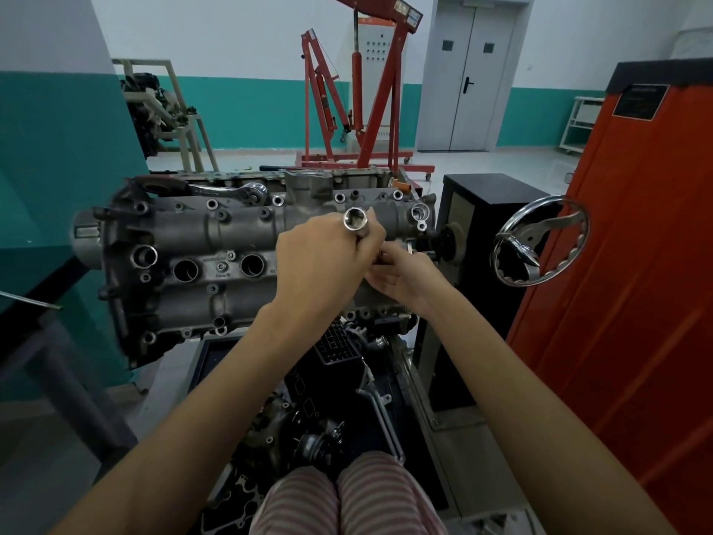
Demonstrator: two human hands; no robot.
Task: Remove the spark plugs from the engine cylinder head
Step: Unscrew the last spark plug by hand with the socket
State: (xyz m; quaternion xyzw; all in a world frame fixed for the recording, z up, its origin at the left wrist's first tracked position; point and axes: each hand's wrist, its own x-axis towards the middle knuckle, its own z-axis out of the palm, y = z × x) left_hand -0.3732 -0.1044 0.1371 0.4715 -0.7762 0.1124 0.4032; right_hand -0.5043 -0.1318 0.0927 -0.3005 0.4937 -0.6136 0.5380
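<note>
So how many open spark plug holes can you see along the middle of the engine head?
2. One hole is toward the left of the engine head; the other hole is just right of it. More may be hidden under the left hand and right hand.

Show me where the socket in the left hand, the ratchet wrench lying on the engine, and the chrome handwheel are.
socket (355, 219): head view, on its open round end.
ratchet wrench (231, 189): head view, on the handle near the head.
chrome handwheel (578, 215): head view, on the upper right rim.
</note>
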